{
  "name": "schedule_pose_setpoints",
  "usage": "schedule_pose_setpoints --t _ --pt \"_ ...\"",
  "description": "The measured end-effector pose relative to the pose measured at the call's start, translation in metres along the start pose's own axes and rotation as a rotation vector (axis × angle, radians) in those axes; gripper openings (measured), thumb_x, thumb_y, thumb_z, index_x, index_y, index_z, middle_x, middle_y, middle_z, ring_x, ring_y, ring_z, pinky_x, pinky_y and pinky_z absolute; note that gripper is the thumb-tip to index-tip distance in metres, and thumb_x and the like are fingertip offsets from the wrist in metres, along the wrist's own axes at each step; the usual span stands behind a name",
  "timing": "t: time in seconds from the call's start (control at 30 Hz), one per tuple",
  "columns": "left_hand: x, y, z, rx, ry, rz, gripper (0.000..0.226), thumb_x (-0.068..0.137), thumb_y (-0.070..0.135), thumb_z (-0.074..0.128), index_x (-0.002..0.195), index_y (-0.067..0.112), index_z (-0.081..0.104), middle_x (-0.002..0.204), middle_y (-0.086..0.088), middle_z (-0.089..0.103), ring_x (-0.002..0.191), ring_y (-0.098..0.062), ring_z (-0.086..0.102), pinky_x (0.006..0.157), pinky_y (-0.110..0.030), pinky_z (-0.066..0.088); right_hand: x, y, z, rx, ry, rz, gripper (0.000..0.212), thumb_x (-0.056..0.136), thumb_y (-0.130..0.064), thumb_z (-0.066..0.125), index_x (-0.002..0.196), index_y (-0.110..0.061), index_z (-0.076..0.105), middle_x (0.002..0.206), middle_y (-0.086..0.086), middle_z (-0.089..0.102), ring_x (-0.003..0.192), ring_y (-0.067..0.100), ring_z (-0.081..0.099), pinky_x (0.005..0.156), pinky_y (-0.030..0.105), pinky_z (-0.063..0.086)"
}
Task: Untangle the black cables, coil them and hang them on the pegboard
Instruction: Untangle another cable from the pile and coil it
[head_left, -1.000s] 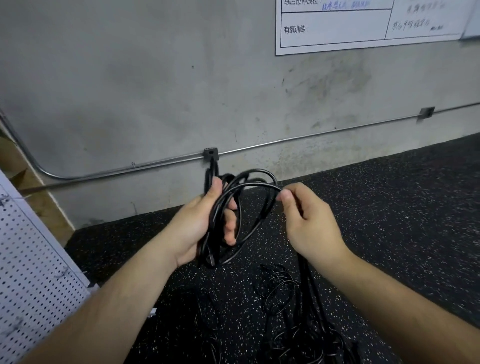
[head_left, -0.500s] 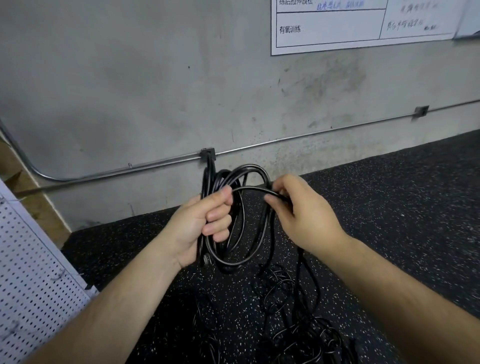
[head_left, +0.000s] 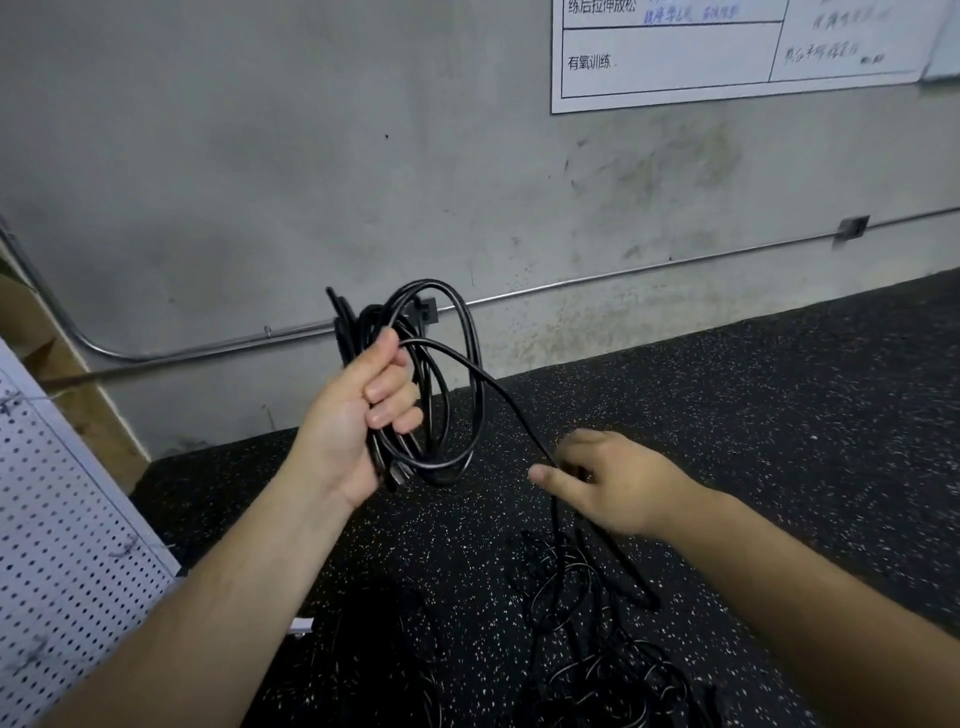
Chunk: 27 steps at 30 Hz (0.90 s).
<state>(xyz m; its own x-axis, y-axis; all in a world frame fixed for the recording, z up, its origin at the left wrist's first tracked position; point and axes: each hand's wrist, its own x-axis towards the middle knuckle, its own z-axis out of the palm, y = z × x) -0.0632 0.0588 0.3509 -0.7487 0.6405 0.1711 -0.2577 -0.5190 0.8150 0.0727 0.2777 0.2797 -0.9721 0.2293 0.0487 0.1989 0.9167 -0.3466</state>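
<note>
Head view: left hand (head_left: 363, 415) is raised mid-frame, palm toward the camera, fingers curled tight round a coil (head_left: 470, 364) of black cable; several loops are bunched in the fist and stand roughly upright; upper arcs rise above the thumb, lower arcs hang below the heel of the hand; a plug end (head_left: 397, 475) pokes out at the bottom of the bundle, beside the wrist. One strand (head_left: 498, 395) leaves the top of the fist, arcs right and down to the right hand (head_left: 618, 483); right hand sits lower and to the right, well apart from the left, motion-blurred; strand passes between thumb and forefinger with the fingers loosely curled round it; how firm that pinch is, cannot tell. Below the right hand the strand drops into a tangle (head_left: 587, 654) of thin black cables lying on the floor (head_left: 779, 415); floor is black rubber matting with white flecks; more dark loops lie under the left forearm, hard to separate from the mat. Pegboard (head_left: 67, 545) is white and perforated, at the left edge, with a few wire hooks on its face; a small white item (head_left: 301, 626) lies on the floor near its lower corner, too small to identify. Grey concrete wall (head_left: 260, 156) behind; metal conduit (head_left: 623, 270) runs along it just above the floor line and curves upward at the left; white chart (head_left: 727, 52) with a printed grid and handwriting is at top right.
</note>
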Motion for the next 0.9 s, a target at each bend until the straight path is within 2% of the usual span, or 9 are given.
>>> schedule_pose_setpoints --t 0.1,0.23,0.33,0.4,0.5,0.57,0.67,0.77,0.9 --pt "0.004 0.009 -0.004 -0.102 0.044 0.041 0.024 0.099 0.029 0.054 0.081 0.014 0.055 0.045 0.01 0.035 0.035 -0.002 0.033 0.038 -0.015 0.033 -0.006 0.001 0.012 -0.25 -0.196 0.121 0.092 0.085 -0.089 0.018 0.11 -0.017 0.069 0.121 0.0 0.06 0.119 0.02 0.052 0.1 0.042 0.047" --pt "0.009 0.034 -0.014 -0.185 0.049 0.114 0.031 0.106 0.032 0.046 0.08 0.018 0.053 0.045 0.01 0.035 0.035 -0.003 0.032 0.039 -0.014 0.032 -0.019 0.007 0.04 -0.496 -0.516 0.133 0.057 0.098 -0.057 0.048 0.132 -0.012 0.06 0.144 0.008 0.047 0.138 0.03 0.039 0.115 0.046 0.035" --pt "0.006 0.037 -0.009 -0.104 -0.007 0.086 0.036 0.107 0.032 0.042 0.078 0.018 0.055 0.045 0.01 0.034 0.033 -0.003 0.03 0.038 -0.013 0.03 -0.016 -0.007 0.035 -0.06 -0.223 0.095 0.049 0.091 -0.035 0.066 0.133 -0.02 0.045 0.138 0.001 0.046 0.122 0.018 0.046 0.098 0.029 0.039" --pt "0.002 0.029 -0.003 -0.087 -0.064 0.047 0.035 0.107 0.031 0.041 0.079 0.016 0.055 0.045 0.01 0.034 0.032 -0.003 0.03 0.037 -0.013 0.031 -0.006 -0.023 0.026 0.246 -0.011 0.037 0.074 0.089 -0.035 0.068 0.148 -0.027 0.025 0.154 0.0 0.037 0.135 0.017 0.041 0.109 0.032 0.037" --pt "-0.001 0.019 0.002 -0.064 -0.142 0.023 0.03 0.105 0.032 0.042 0.083 0.016 0.053 0.046 0.01 0.035 0.032 -0.003 0.032 0.036 -0.014 0.035 0.005 -0.053 0.023 0.514 0.054 -0.041 0.088 0.092 -0.048 0.065 0.156 -0.043 0.004 0.166 -0.009 0.021 0.149 0.013 0.025 0.122 0.043 0.027" --pt "-0.001 0.016 0.003 -0.068 -0.155 0.017 0.03 0.104 0.032 0.043 0.082 0.015 0.055 0.046 0.01 0.035 0.033 -0.002 0.032 0.037 -0.015 0.036 0.01 -0.063 0.033 0.544 0.03 -0.036 0.065 0.101 -0.045 0.054 0.153 -0.032 0.019 0.157 -0.006 0.04 0.129 0.003 0.048 0.111 0.038 0.043" --pt "0.001 0.014 0.0 -0.029 -0.08 0.04 0.028 0.103 0.033 0.047 0.083 0.015 0.058 0.048 0.01 0.034 0.035 -0.002 0.032 0.039 -0.016 0.035 0.01 -0.071 0.041 0.596 0.077 -0.042 0.026 0.108 -0.04 0.035 0.116 -0.019 0.048 0.097 -0.005 0.069 0.065 0.0 0.055 0.065 0.031 0.051" --pt "0.003 0.012 -0.007 0.181 0.024 0.113 0.024 0.097 0.035 0.056 0.086 0.014 0.058 0.054 0.009 0.035 0.041 -0.005 0.032 0.045 -0.02 0.038 0.007 -0.075 0.036 0.624 0.167 -0.04 0.028 0.108 -0.041 0.03 0.113 -0.017 0.042 0.073 0.002 0.055 0.054 0.008 0.044 0.052 0.036 0.04" --pt "0.0 0.002 -0.012 0.316 0.049 0.103 0.025 0.095 0.037 0.057 0.085 0.014 0.058 0.059 0.005 0.036 0.046 -0.009 0.034 0.048 -0.023 0.04 0.004 -0.086 0.022 0.72 0.26 -0.001 0.026 0.109 -0.027 0.035 0.132 -0.017 0.04 0.083 -0.004 0.058 0.056 -0.002 0.05 0.053 0.018 0.039"
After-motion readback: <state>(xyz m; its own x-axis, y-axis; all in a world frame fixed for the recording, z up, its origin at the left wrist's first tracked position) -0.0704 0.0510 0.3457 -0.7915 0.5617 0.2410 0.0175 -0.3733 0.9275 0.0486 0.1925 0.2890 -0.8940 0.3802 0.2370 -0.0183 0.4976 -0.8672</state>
